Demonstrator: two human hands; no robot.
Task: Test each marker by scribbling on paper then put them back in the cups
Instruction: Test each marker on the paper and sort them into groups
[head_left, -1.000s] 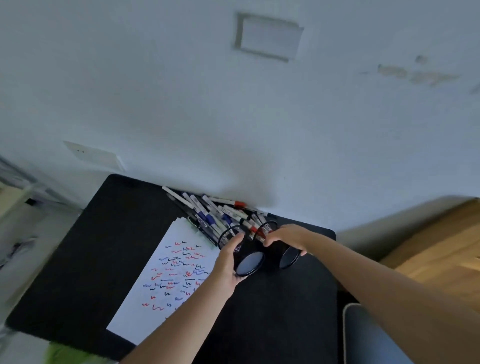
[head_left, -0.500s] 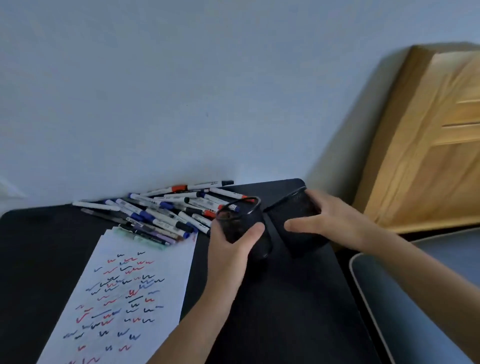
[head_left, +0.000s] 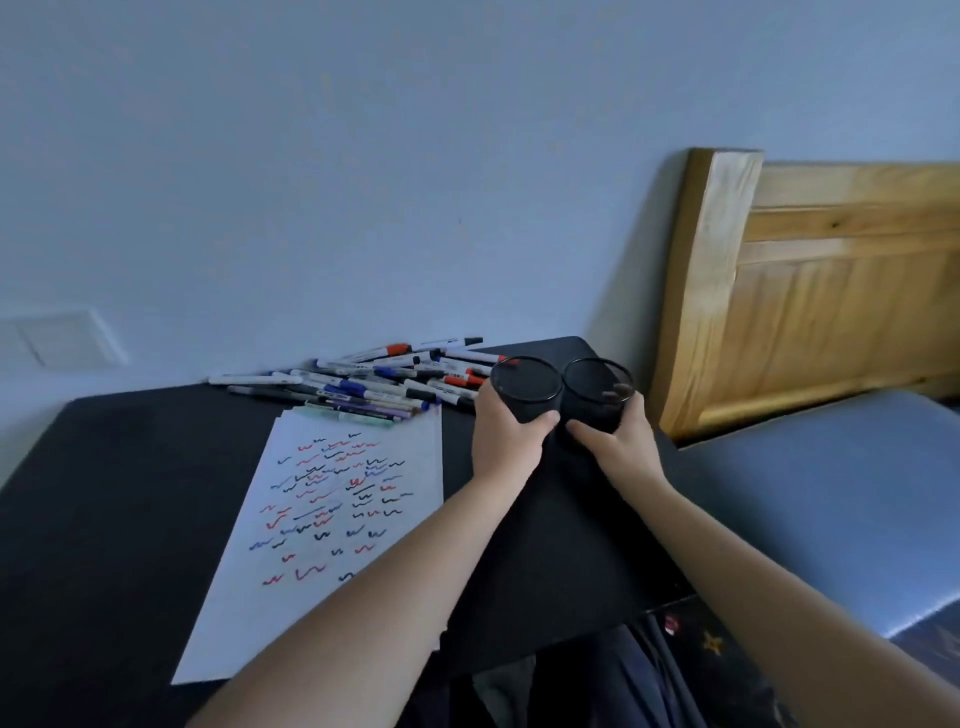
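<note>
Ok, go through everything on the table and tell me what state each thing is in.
left cup: upright, no markers showing, gripped by the left hand
right cup: upright, touching the left cup, gripped by the right hand
paper: lying flat, covered in scribbles
markers: lying piled behind the paper, outside the cups

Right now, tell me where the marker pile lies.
Head view: the marker pile lies against the wall, beyond the scribbled paper, left of the cups.
</note>
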